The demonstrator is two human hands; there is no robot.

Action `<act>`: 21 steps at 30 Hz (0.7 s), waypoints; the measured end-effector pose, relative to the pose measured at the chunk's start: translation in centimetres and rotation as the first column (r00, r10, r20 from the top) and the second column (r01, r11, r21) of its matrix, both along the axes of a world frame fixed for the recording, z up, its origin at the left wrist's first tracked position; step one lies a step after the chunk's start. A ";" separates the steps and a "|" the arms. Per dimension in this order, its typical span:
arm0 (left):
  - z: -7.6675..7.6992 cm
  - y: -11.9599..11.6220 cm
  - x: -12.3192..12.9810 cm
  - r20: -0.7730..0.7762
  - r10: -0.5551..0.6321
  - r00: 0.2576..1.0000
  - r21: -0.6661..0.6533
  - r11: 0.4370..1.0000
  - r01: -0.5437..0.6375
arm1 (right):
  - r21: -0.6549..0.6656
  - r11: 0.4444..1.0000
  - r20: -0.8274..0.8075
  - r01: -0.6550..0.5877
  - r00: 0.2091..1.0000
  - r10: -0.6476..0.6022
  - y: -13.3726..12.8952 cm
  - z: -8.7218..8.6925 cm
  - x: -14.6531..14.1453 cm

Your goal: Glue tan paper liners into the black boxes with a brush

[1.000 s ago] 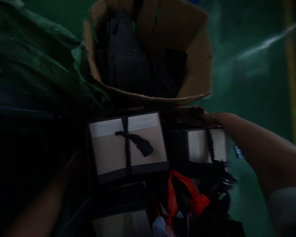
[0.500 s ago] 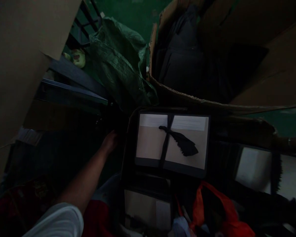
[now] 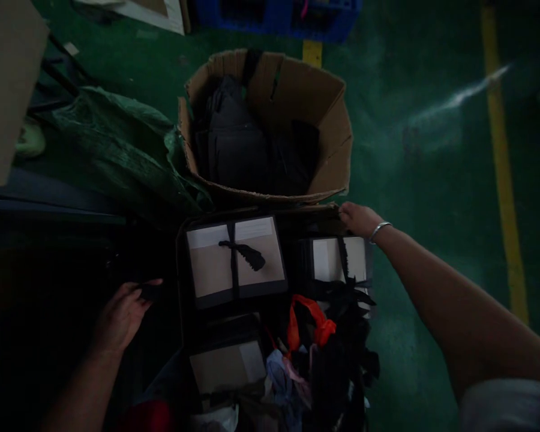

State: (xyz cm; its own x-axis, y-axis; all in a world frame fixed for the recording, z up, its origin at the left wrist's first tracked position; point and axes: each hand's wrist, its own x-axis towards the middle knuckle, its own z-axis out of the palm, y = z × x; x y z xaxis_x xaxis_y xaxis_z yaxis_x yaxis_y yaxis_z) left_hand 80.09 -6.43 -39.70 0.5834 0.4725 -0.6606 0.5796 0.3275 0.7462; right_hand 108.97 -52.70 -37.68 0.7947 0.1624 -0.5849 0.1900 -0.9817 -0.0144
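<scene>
My right hand (image 3: 359,219), with a silver bangle at the wrist, grips the far right rim of a carton (image 3: 326,209). My left hand (image 3: 123,313) is to the left of that carton, its fingers pinched on a small dark piece (image 3: 150,291) whose kind is hard to make out in the dim light. Inside the carton a tied bundle (image 3: 213,264) has a pale top and a black band knotted across it. Another banded bundle (image 3: 326,258) lies to its right, near my right hand. Closer to me sits a third pale-topped bundle (image 3: 227,366).
Beyond the carton stands a larger open box (image 3: 337,120) with dark folded pieces (image 3: 238,144). A green woven sack (image 3: 117,132) slumps at the left. Orange cloth (image 3: 312,321) and mixed fabric scraps lie at the carton's near right. A blue pallet (image 3: 276,18) is at the back.
My view has shifted right and takes in more floor. My right hand has come fully into view on the carton rim. My left hand now shows a small dark piece in its fingers.
</scene>
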 end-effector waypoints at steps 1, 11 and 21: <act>0.8 0.0 0.0 -0.004 -0.035 0.999 0.066 0.997 0.035 | -0.020 0.999 -0.012 -0.036 0.999 0.036 1.1 0.9 -0.4; 4.3 -3.2 -0.5 -0.181 -0.241 0.954 0.262 0.923 0.283 | 0.423 0.888 -0.360 0.182 0.933 -0.020 5.6 9.0 -8.7; 8.2 -3.3 4.0 -0.467 -0.521 0.715 0.506 0.505 0.699 | 0.571 0.818 -0.271 -0.076 0.922 0.275 15.1 9.9 -14.6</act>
